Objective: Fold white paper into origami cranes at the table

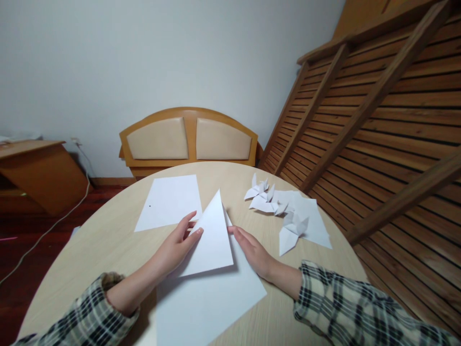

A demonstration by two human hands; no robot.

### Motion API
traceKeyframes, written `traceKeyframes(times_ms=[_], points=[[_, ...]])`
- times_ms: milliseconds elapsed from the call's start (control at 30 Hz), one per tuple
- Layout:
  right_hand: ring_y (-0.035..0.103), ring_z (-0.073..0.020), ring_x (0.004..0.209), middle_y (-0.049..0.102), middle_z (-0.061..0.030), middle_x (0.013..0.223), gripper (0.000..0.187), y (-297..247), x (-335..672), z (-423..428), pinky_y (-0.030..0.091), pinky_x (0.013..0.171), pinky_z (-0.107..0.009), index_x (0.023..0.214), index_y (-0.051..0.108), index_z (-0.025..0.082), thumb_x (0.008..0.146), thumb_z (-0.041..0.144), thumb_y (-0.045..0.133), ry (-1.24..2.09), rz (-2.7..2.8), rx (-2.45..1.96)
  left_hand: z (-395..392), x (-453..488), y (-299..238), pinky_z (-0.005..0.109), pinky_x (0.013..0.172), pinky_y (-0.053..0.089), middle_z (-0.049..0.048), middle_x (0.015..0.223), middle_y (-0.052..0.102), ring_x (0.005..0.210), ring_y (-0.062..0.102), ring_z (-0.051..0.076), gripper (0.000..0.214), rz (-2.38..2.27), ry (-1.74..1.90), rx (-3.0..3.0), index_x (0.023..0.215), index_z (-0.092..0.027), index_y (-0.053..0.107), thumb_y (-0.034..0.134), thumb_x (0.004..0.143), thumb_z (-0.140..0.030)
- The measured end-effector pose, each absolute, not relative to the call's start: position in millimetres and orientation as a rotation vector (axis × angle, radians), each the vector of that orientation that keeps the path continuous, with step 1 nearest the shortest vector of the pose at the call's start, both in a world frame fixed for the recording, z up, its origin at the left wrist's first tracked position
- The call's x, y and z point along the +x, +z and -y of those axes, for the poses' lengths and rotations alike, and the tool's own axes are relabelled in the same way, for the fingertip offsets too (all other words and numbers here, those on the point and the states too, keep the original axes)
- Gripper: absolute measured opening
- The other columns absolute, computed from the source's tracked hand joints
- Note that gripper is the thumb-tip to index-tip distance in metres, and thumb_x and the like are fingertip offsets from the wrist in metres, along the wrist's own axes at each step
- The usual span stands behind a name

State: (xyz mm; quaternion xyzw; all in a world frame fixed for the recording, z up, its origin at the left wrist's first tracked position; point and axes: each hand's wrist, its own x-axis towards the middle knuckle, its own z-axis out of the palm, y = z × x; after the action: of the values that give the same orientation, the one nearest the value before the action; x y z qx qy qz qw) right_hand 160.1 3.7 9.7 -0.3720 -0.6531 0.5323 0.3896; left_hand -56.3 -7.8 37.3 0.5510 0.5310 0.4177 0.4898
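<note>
A white sheet of paper (212,293) lies in front of me on the round wooden table (108,254), with one corner folded up into a triangular flap (214,235). My left hand (176,247) pinches the flap's left edge between thumb and fingers. My right hand (252,250) lies with its fingers stretched flat on the sheet at the flap's right edge. Both sleeves are plaid.
A second flat white sheet (169,202) lies further back on the left. Several folded paper cranes (273,204) sit on another sheet (313,221) at the right. A wooden chair back (189,137) stands behind the table; slatted wooden frames (378,125) lean at the right.
</note>
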Motion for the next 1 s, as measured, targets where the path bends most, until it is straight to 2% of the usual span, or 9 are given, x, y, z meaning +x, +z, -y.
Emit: traceKeyframes(times_ms=[100, 233, 333, 467, 633, 833, 1000], points=[[0.062, -0.0254, 0.103, 0.068, -0.0090, 0.111, 0.054, 14.5, 160.5, -1.4, 0.046, 0.091, -0.040, 0.111, 0.066, 0.020, 0.090, 0.065, 0.045, 1.394, 1.750, -0.884, 8.3, -54.9, 37.3, 0.039, 0.085, 0.050, 0.0174, 0.126, 0.056, 0.101, 0.060, 0.027, 0.075, -1.303, 1.031, 1.348, 0.143, -0.013, 0.034, 0.059, 0.083, -0.053], [0.061, -0.0273, 0.106, 0.069, -0.0086, 0.113, 0.037, 17.6, 158.4, 0.0, 0.044, 0.096, -0.041, 0.106, 0.072, 0.021, 0.083, 0.048, 0.067, 1.237, 1.917, -0.897, 11.0, -52.8, 36.0, 0.042, 0.084, 0.051, 0.0181, 0.126, 0.055, 0.102, 0.060, 0.029, 0.075, -1.324, 1.036, 1.352, 0.142, -0.013, 0.034, 0.058, 0.084, -0.053], [0.063, -0.0261, 0.101, 0.070, -0.0086, 0.107, 0.027, 15.7, 157.4, -0.3, 0.045, 0.093, -0.040, 0.099, 0.076, 0.020, 0.085, 0.040, 0.066, 1.177, 1.931, -0.958, 13.8, -54.3, 41.6, 0.043, 0.088, 0.050, 0.0183, 0.129, 0.053, 0.107, 0.058, 0.030, 0.076, -1.319, 0.991, 1.342, 0.144, -0.015, 0.033, 0.058, 0.083, -0.054], [0.065, -0.0253, 0.097, 0.071, -0.0093, 0.103, 0.028, 13.1, 158.8, -0.6, 0.047, 0.089, -0.037, 0.096, 0.076, 0.017, 0.085, 0.041, 0.064, 1.207, 1.927, -0.963, 14.6, -62.6, 58.3, 0.041, 0.094, 0.048, 0.0162, 0.128, 0.056, 0.110, 0.059, 0.030, 0.076, -1.272, 0.862, 1.287, 0.141, -0.017, 0.039, 0.065, 0.079, -0.053], [0.066, -0.0241, 0.090, 0.074, -0.0078, 0.097, 0.029, 16.2, 159.5, 3.8, 0.049, 0.081, -0.034, 0.092, 0.075, 0.015, 0.086, 0.040, 0.063, 1.275, 2.017, -0.888, 11.9, -69.0, 61.3, 0.036, 0.092, 0.050, 0.0143, 0.131, 0.059, 0.114, 0.059, 0.029, 0.066, -1.054, 0.814, 1.220, 0.137, -0.018, 0.045, 0.068, 0.081, -0.043], [0.067, -0.0240, 0.089, 0.074, -0.0062, 0.095, 0.029, 17.0, 159.1, 3.8, 0.048, 0.080, -0.033, 0.091, 0.075, 0.017, 0.086, 0.042, 0.062, 1.272, 2.108, -0.845, 10.5, -64.4, 39.2, 0.037, 0.082, 0.054, 0.0146, 0.120, 0.066, 0.099, 0.067, 0.028, 0.069, -0.832, 0.697, 1.104, 0.136, -0.017, 0.044, 0.073, 0.078, -0.041], [0.064, -0.0249, 0.096, 0.072, -0.0074, 0.097, 0.030, 17.6, 159.2, 1.5, 0.046, 0.088, -0.035, 0.089, 0.075, 0.018, 0.086, 0.045, 0.063, 1.205, 2.122, -0.845, 6.5, -64.1, 29.9, 0.036, 0.077, 0.055, 0.0126, 0.112, 0.070, 0.090, 0.070, 0.027, 0.071, -0.845, 0.729, 1.039, 0.135, -0.018, 0.044, 0.075, 0.075, -0.042]])
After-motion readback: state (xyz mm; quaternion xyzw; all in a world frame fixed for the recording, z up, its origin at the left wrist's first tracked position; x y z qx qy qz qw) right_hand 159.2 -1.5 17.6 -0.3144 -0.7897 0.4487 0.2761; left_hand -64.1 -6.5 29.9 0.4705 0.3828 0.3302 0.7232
